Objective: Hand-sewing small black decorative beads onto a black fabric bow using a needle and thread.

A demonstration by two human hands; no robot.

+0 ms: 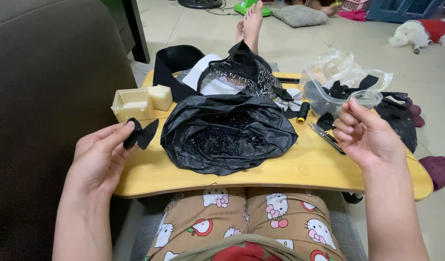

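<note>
My left hand [99, 154] pinches a small black fabric bow [141, 134] over the left end of a wooden lap table [309, 166]. My right hand [365, 133] is raised over the table's right side, thumb and fingertips pressed together as if pinching something very thin; whether a needle or thread is in them is too small to tell. Between the hands an open black plastic bag [227, 133] holds many tiny black beads [217, 140].
A cream plastic box [133, 104] sits at the back left. A clear tub [338, 99] with black bows, a black thread spool [303, 112] and small snips [324, 135] lie at the right. Black lace fabric [242, 70] lies behind the bag. A sofa stands at my left.
</note>
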